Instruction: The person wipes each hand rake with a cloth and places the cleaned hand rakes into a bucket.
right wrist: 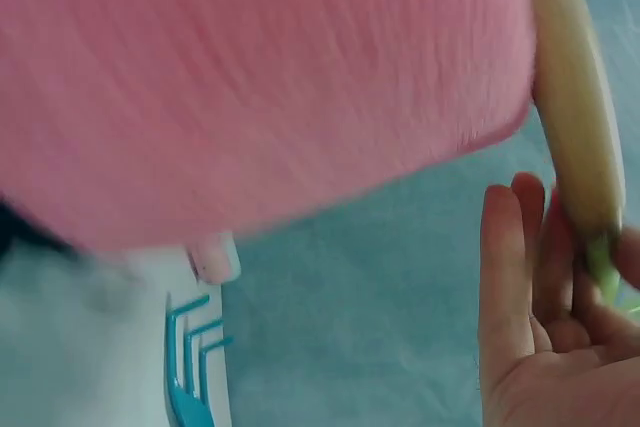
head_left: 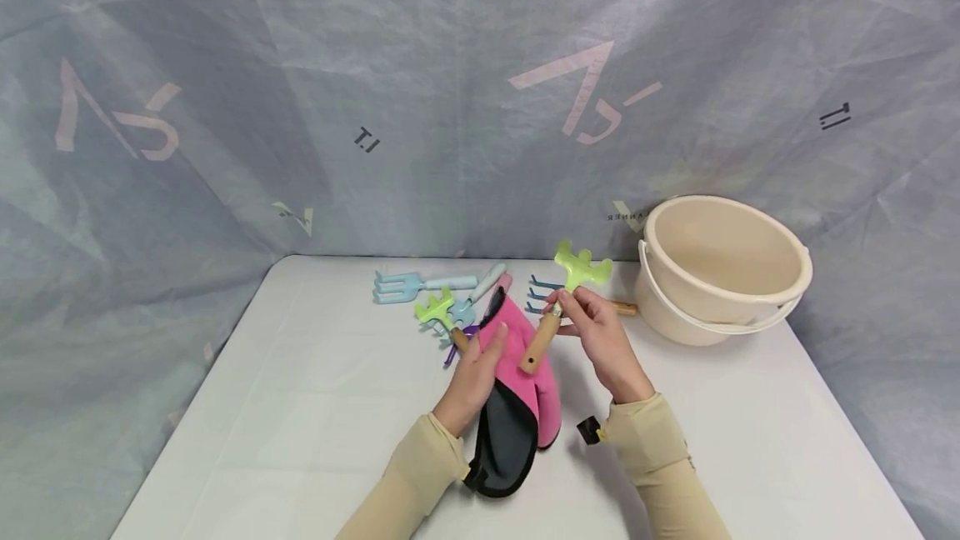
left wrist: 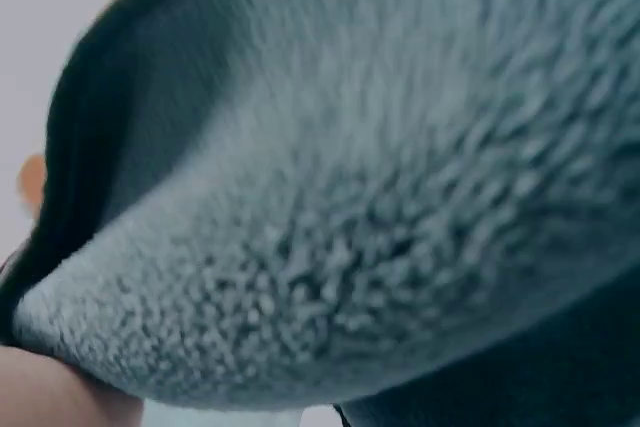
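My left hand (head_left: pixel 471 375) grips a pink fabric piece (head_left: pixel 513 343) with black edging and a dark grey fleecy side (left wrist: pixel 350 187), which fills the left wrist view. My right hand (head_left: pixel 606 346) pinches a green hand rake (head_left: pixel 582 267) near its neck, and the rake's wooden handle (right wrist: pixel 582 107) slants down in front of the pink fabric. A second green hand rake (head_left: pixel 437 307) has its handle running to the left hand's fingers; whether they hold it cannot be told. Behind the right hand lies a blue hand rake (head_left: pixel 543 293), partly hidden.
A cream bucket (head_left: pixel 675 332) with a lowered handle stands at the back right of the white table (head_left: pixel 300 423). Toward the back middle lie a light blue fork (head_left: pixel 405 287), another light blue tool (head_left: pixel 489 280) and a purple tool (head_left: pixel 459 345). A grey sheet (head_left: pixel 450 90) hangs behind.
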